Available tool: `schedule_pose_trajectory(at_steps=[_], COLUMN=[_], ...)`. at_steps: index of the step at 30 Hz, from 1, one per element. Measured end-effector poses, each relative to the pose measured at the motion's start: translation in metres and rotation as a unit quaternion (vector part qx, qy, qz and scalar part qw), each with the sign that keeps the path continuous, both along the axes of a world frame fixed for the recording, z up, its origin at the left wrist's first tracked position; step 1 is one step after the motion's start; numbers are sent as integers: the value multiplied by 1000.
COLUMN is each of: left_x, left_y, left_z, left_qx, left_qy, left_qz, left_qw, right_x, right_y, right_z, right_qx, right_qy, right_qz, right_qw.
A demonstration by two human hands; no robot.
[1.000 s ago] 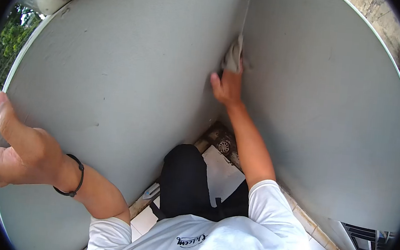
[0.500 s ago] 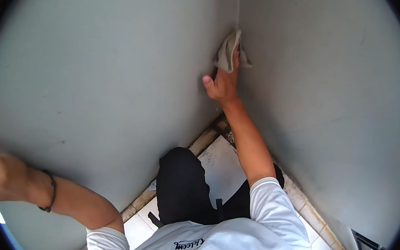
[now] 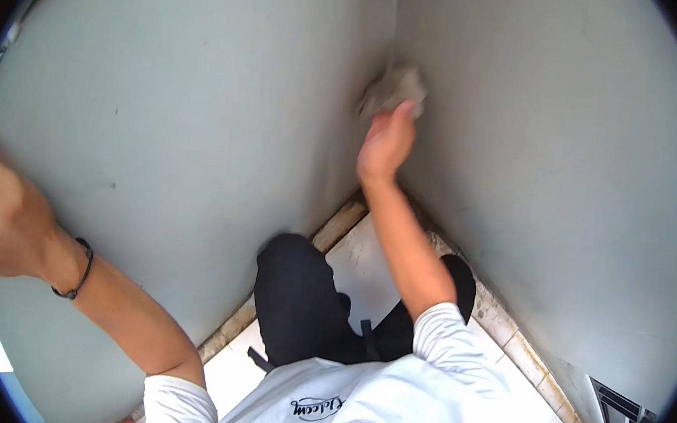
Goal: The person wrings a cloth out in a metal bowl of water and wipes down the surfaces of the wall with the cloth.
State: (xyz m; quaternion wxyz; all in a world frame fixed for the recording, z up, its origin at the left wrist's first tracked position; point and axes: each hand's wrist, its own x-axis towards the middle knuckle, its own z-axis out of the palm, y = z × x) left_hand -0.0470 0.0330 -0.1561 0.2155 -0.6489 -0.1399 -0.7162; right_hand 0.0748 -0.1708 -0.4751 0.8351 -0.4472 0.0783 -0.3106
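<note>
I see the right hand (image 3: pixel 387 147), fingers clamped on a cloth (image 3: pixel 400 84) by the wall corner (image 3: pixel 393 19); the left hand (image 3: pixel 11 223) likely braces, fingers unclear to me.

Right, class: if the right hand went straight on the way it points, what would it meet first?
Past the cloth that the right hand holds, probably the corner between the grey walls; blur and depth leave any gap unclear.

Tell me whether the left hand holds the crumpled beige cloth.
No, the right hand holds the crumpled beige cloth, well away from the left hand.
</note>
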Motion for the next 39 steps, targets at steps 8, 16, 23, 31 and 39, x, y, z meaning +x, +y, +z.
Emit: schedule_pose_trajectory(at_steps=[8, 16, 23, 31, 39], left_x=[15, -13, -8, -3, -10], left_y=[-41, 37, 41, 41, 44], left_z=[-19, -7, 29, 18, 34], left_qx=[-3, 157, 418, 393, 469], left_qy=[-73, 59, 93, 101, 138], left_qz=[12, 53, 176, 152, 67], left_qw=[997, 984, 886, 901, 870], right_x=[7, 53, 45, 20, 47], right_y=[-102, -72, -85, -76, -68], right_z=[148, 54, -105, -162, -205], right_qx=[-633, -824, -852, -831, -832], right_qy=[-222, -13, 21, 90, 189], right_qz=[-381, -325, -206, -62, -49], right_qw=[637, 464, 482, 545, 520])
